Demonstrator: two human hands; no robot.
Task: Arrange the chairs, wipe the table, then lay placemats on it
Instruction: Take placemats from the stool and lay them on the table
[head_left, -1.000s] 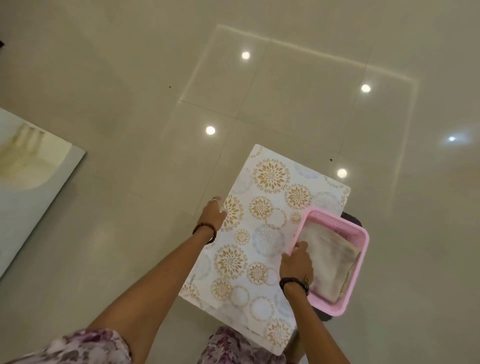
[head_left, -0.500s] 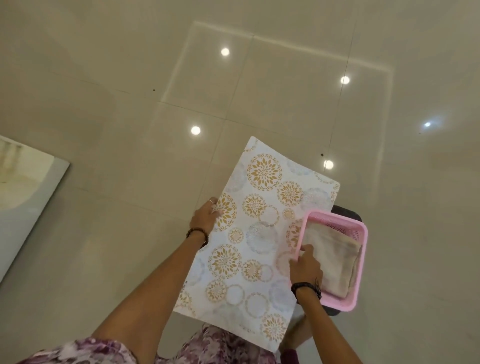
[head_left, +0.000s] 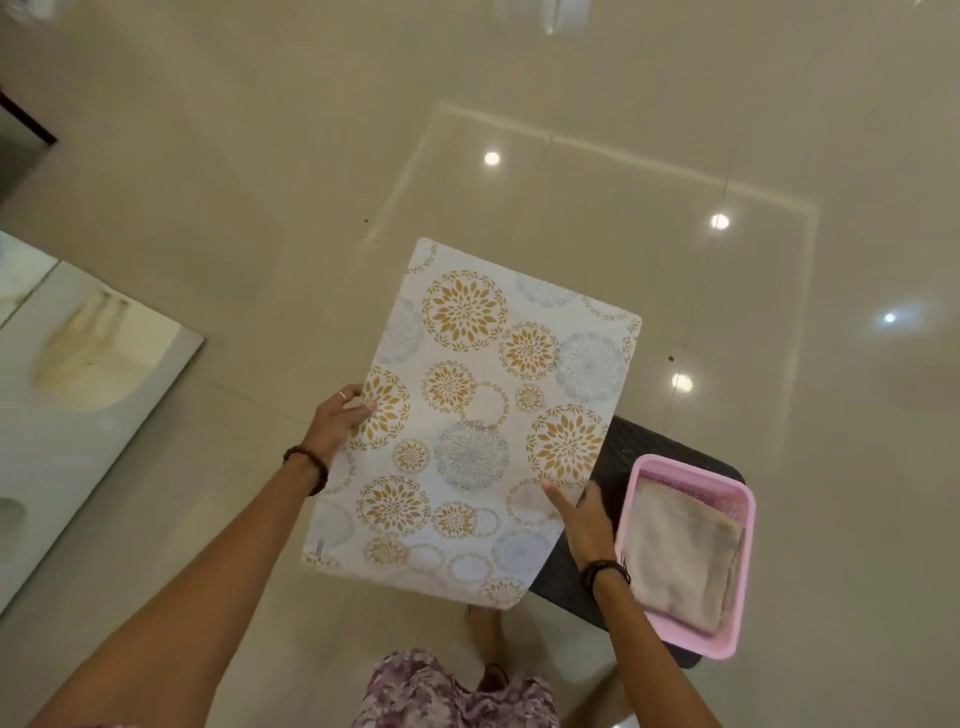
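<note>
Head view: patterned placemat held in both hands above a glossy tiled floor

Head camera looks steeply down at a white rectangular placemat printed with gold and grey flower medallions, held off the floor in both hands. The left hand grips its left edge, thumb lying on the printed face, a ring on one finger and a dark bead bracelet at the wrist. The right hand grasps the lower right edge, thumb on top, with a dark band at that wrist.

Just right of the placemat, a pink perforated plastic basket sits on a dark woven stool; a folded beige cloth lies inside the basket. The placemat's right edge overlaps the stool's near corner.

Below everything spreads a polished beige tiled floor, reflecting round ceiling lights and a bright rectangular outline. At the left edge, a pale glossy tabletop shows its corner, well apart from the placemat. A purple floral garment and a bare foot appear at the bottom.
</note>
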